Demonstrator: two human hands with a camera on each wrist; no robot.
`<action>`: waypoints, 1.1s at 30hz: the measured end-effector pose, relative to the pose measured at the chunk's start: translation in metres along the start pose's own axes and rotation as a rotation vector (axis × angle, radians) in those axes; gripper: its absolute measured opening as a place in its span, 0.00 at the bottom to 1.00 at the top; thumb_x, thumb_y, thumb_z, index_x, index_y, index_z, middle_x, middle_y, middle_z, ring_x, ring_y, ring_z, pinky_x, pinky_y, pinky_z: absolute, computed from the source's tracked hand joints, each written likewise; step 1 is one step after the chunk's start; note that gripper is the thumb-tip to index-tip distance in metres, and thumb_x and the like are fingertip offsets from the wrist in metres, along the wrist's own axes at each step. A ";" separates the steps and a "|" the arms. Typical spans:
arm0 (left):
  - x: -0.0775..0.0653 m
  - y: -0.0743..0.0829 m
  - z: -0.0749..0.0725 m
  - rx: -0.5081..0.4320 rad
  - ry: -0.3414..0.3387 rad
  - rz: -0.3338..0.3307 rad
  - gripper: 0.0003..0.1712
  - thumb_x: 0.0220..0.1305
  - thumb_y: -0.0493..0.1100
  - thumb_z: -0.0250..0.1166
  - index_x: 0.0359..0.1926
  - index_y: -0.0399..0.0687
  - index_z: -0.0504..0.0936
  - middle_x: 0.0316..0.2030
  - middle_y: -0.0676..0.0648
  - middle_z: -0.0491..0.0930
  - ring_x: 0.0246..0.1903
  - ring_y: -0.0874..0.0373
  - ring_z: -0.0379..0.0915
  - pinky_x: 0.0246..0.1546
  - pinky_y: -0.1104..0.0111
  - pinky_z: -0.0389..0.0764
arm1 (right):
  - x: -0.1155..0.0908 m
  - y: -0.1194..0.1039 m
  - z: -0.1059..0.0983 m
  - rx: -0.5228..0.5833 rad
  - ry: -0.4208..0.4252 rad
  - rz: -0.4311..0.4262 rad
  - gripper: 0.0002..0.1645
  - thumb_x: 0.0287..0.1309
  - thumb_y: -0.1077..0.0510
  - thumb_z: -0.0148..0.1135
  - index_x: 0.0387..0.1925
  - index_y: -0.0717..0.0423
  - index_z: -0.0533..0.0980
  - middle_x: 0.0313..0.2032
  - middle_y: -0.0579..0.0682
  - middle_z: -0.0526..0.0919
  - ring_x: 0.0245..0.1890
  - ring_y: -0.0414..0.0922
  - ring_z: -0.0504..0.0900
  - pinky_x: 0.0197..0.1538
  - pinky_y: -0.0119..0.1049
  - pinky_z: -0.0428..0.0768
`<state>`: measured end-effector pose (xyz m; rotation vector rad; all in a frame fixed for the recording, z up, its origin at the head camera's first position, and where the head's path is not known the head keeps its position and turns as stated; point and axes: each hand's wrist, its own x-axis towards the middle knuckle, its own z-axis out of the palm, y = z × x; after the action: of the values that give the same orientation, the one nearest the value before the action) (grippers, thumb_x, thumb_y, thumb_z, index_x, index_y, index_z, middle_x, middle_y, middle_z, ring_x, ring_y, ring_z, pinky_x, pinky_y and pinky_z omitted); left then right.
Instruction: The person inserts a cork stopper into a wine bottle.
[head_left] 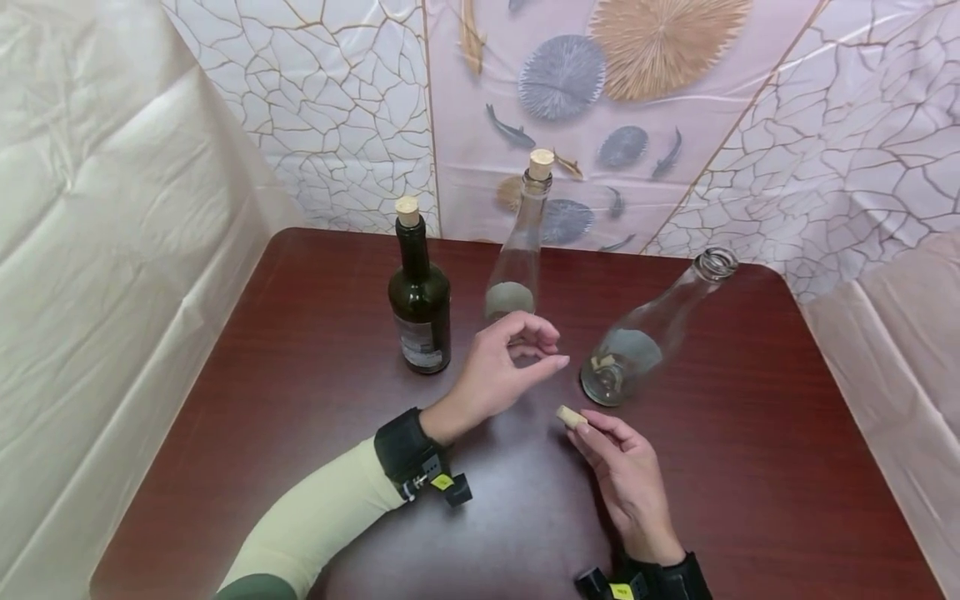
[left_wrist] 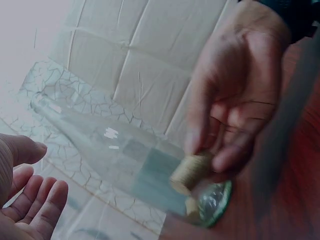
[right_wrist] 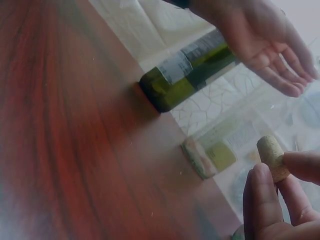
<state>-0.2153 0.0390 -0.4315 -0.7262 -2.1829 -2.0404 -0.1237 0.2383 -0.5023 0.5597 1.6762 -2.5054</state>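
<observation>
My right hand (head_left: 626, 483) pinches a small pale cork (head_left: 572, 417) between thumb and fingers, above the table. Its end points up and away from the fingertips in the right wrist view. Just beyond it stands a clear glass bottle (head_left: 637, 337) with a bare mouth; a pale, cork-like piece shows through the glass near its base. My left hand (head_left: 498, 367) hovers to the left of the cork, thumb and loosely bent fingers apart with nothing between them. Behind that hand is another clear bottle (head_left: 521, 250), partly hidden, with a cork (head_left: 541, 163) in its mouth.
A dark green bottle (head_left: 420, 308) with a label and a cork (head_left: 407, 210) in its neck stands left of the left hand. The dark red wooden table (head_left: 247, 433) ends at a patterned backdrop (head_left: 345, 117). Pale sheets (head_left: 90, 275) hang along the sides.
</observation>
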 end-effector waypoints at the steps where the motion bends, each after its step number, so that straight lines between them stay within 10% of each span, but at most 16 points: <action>1: 0.004 0.001 0.003 -0.002 -0.004 0.001 0.15 0.61 0.36 0.77 0.46 0.42 0.83 0.42 0.44 0.87 0.44 0.60 0.84 0.51 0.70 0.88 | -0.001 0.000 -0.001 0.000 0.011 0.011 0.14 0.65 0.67 0.69 0.51 0.62 0.84 0.44 0.46 0.90 0.47 0.40 0.91 0.59 0.37 0.87; 20: 0.079 0.036 0.050 0.056 -0.085 0.089 0.19 0.62 0.40 0.77 0.52 0.43 0.81 0.47 0.45 0.85 0.46 0.64 0.83 0.53 0.81 0.82 | 0.000 0.001 -0.011 0.043 0.122 0.044 0.12 0.64 0.65 0.72 0.48 0.57 0.86 0.44 0.45 0.90 0.46 0.39 0.90 0.57 0.35 0.88; 33: 0.103 0.048 0.080 0.173 -0.207 0.121 0.25 0.62 0.43 0.78 0.57 0.46 0.80 0.51 0.50 0.85 0.49 0.71 0.79 0.54 0.84 0.78 | -0.001 -0.001 -0.012 0.071 0.209 -0.016 0.18 0.63 0.66 0.72 0.54 0.65 0.84 0.44 0.46 0.90 0.45 0.40 0.91 0.52 0.34 0.89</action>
<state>-0.2669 0.1456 -0.3591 -1.0603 -2.3214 -1.7632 -0.1201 0.2499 -0.5051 0.8450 1.6666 -2.6057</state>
